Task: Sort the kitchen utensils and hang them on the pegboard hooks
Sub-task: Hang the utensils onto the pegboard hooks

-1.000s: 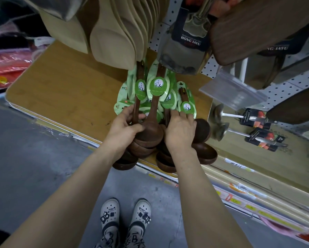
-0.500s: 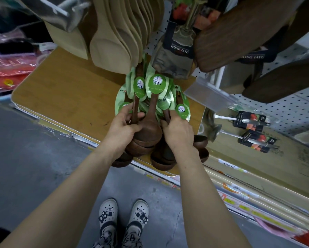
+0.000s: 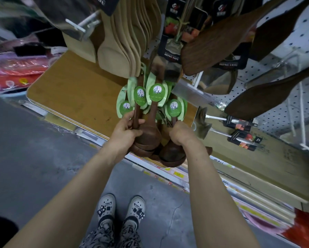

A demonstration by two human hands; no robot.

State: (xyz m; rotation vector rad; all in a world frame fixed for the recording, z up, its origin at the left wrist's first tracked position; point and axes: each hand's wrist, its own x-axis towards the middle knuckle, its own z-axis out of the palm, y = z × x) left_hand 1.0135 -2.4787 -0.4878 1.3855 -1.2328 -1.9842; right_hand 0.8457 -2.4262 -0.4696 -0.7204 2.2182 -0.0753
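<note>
above the bamboo board (image 3: pixel 75 93), the left hand (image 3: pixel 126 130) grips a bunch of dark wooden ladles (image 3: pixel 148 138) by the handles; the right hand (image 3: pixel 181 135) grips another bunch, bowls hanging below both fists.

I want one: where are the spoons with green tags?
Centre of the head view: the spoons are gripped in the left hand and right hand, over the shelf edge, below pale hanging spatulas.

Wooden shelf (image 3: pixel 75 93), flat cardboard box (image 3: pixel 268 158), two metal utensils (image 3: pixel 238 122) atop
</note>
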